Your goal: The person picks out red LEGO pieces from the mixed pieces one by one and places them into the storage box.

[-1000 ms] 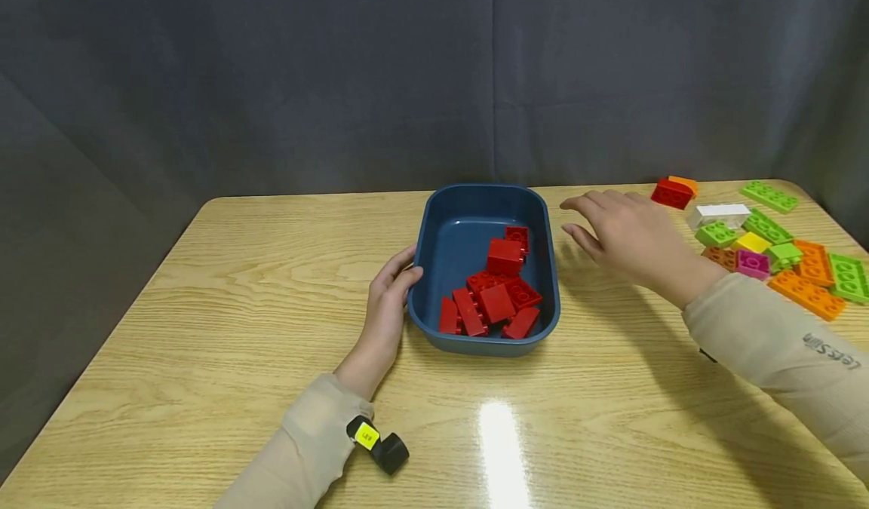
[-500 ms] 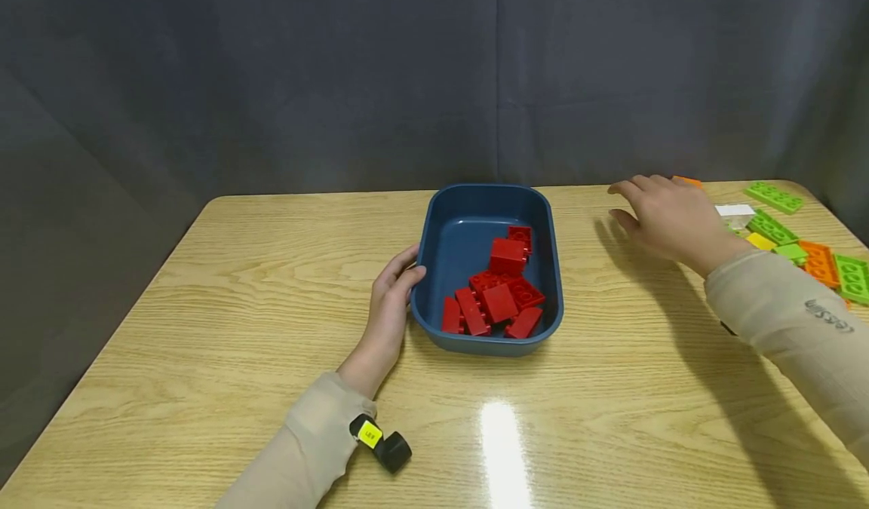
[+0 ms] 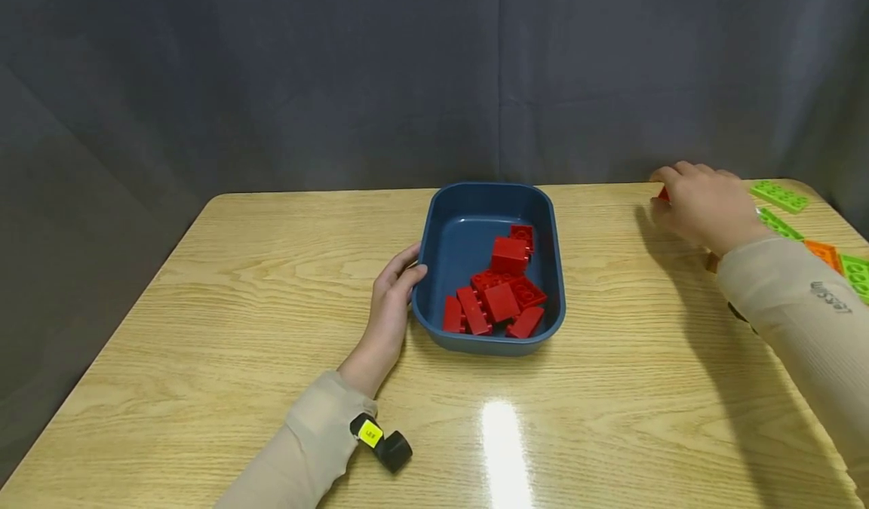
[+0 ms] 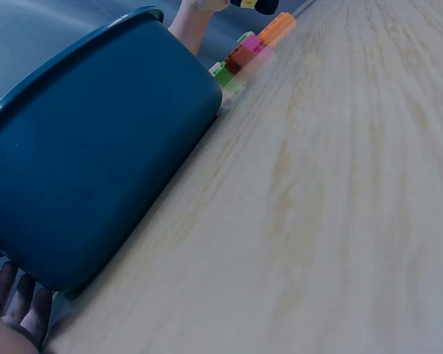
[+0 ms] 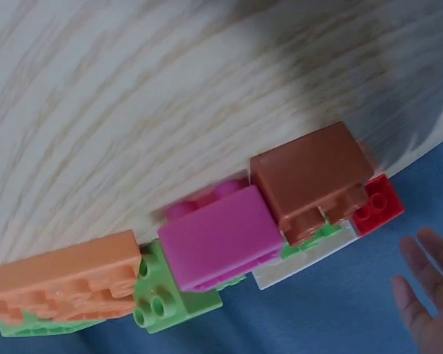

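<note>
A dark blue plastic bin [image 3: 451,245] stands mid-table with several red toy bricks [image 3: 501,303] inside, mostly toward its near end. My left hand [image 3: 387,305] holds the bin's left side, thumb at the rim and fingers along the outer wall. At the far right, my right hand [image 3: 706,203] reaches over a red brick [image 3: 663,194], which shows just between thumb and forefinger. In the right wrist view, a gap separates the spread fingers [image 5: 410,302] from that red brick. The hand covers much of the brick pile in the head view.
Around the right hand lie loose bricks: brown [image 5: 310,173], magenta [image 5: 221,240], orange [image 5: 59,273], white [image 5: 306,262] and several green, one a flat plate [image 3: 779,195] near the back edge. A dark curtain [image 3: 339,79] hangs behind the wooden table [image 3: 224,305].
My right hand has moved right and slightly back, from beside the bin to the red brick at the far edge. The left hand stays at the bin.
</note>
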Demonstrator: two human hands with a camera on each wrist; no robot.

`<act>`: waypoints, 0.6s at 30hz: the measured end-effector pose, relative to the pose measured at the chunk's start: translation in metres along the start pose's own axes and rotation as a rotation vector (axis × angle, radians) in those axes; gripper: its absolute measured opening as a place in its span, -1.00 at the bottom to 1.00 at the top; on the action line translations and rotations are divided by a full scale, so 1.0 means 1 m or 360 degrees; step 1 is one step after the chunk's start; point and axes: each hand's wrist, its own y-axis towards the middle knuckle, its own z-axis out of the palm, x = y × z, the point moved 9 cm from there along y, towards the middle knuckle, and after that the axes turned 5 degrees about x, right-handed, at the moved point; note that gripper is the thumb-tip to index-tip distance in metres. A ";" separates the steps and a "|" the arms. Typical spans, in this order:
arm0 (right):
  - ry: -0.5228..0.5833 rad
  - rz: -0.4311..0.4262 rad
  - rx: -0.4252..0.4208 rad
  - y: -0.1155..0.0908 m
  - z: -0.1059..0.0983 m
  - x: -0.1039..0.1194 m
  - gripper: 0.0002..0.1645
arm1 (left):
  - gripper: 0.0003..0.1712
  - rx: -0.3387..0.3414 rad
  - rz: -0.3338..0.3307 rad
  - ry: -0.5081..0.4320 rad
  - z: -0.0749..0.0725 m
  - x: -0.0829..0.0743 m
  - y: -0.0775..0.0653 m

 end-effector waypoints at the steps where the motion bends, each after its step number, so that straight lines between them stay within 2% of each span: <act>1: 0.0009 0.0038 0.0026 0.000 0.001 -0.004 -0.52 | -0.49 0.0001 0.0002 0.0000 0.000 -0.001 0.000; 7: 0.0010 0.0198 0.0120 0.003 0.003 -0.022 -0.50 | -0.48 0.0017 0.0003 -0.0001 0.002 -0.002 0.000; 18: -0.0026 0.0261 0.0303 0.007 0.016 -0.033 -0.48 | -0.48 0.0002 -0.0011 0.0004 0.001 -0.002 -0.001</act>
